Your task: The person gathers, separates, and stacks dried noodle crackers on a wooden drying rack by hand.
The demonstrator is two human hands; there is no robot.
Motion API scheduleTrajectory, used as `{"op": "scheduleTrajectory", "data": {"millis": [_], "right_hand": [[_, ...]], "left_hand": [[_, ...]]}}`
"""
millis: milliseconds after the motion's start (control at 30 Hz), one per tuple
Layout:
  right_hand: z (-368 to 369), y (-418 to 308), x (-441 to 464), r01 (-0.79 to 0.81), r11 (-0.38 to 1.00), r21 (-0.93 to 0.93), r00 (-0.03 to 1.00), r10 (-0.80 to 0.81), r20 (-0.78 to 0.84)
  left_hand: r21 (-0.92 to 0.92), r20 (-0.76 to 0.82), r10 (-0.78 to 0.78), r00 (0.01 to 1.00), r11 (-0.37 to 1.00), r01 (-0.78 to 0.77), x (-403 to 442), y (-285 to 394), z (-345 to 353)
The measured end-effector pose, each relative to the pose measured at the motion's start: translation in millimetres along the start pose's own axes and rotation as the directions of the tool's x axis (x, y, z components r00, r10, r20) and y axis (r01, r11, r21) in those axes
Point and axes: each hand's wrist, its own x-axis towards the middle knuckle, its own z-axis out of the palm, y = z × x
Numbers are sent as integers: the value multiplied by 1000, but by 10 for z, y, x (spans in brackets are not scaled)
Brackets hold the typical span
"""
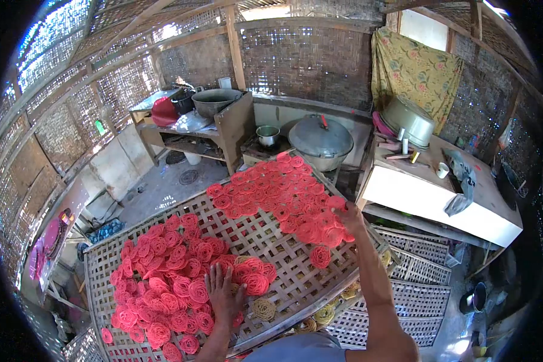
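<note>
Left hand [224, 297], fingers slightly spread, rests against the heap of red, round, lacy spiral pieces [169, 271] at seven o'clock on the woven bamboo lattice tray [256, 232]. Right hand [347, 218], two o'clock, touches the flat-laid red spiral pieces [271, 190]; its finger closure cannot be told.
</note>
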Motion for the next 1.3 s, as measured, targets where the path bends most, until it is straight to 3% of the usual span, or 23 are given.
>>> {"op": "scheduleTrajectory", "data": {"millis": [133, 200, 333, 400, 467, 533, 567, 633, 667, 733, 867, 933, 1067, 1167, 1300], "right_hand": [[12, -497, -317, 158, 952, 261, 987, -142, -81], [-77, -983, -556, 230, 909, 347, 972, -200, -120], [289, -1259, -807, 185, 742, 645, 979, -196, -56], [504, -1452, -1042, 149, 683, 715, 975, -223, 10], [774, -1464, -1243, 104, 721, 685, 965, -239, 106], [1017, -1554, -1440, 104, 697, 709, 953, -275, 130], [1101, -1634, -1560, 123, 653, 747, 949, -297, 104], [1052, -1817, -1704, 223, 642, 734, 933, -359, 30], [1149, -1753, -1709, 181, 634, 752, 939, -340, 60], [1365, -1584, -1730, 96, 616, 782, 949, -293, 114], [1295, -1759, -1874, 148, 701, 698, 958, -276, 74], [1306, -1827, -1902, 217, 681, 700, 953, -303, -1], [1476, -1689, -1836, 147, 742, 654, 934, -322, 155], [1413, -1773, -1815, 120, 774, 622, 926, -314, 211], [1392, -1731, -1768, -90, 700, 709, 897, -252, 363]], "left_hand": [[-3, 11, -1, 1000, 1000, 1, 14, 41, -63], [-133, -20, -58, 998, 990, 55, 7, 28, -45], [-427, -119, -196, 973, 895, 128, 184, 314, -247], [-655, 10, -279, 960, 724, 217, 341, 556, -424], [-804, 98, -300, 949, 537, 254, 476, 741, -496], [-894, 140, -278, 950, 377, 242, 515, 857, -504], [-892, 267, -364, 892, 257, 372, 478, 842, -447], [-915, 252, -409, 877, 195, 354, 443, 869, -483], [-925, 247, -423, 872, 164, 342, 441, 871, -497], [-933, 245, -435, 867, 137, 332, 399, 820, -470], [-936, 275, -443, 853, 80, 343, 340, 787, -527], [-929, 248, -440, 863, 144, 340, 319, 715, -531], [-863, 257, -494, 830, 269, 427, 268, 694, -618], [-847, 142, -484, 863, 392, 359, 183, 524, -422], [-883, 207, -603, 770, 224, 413, 205, 361, -551]]}}
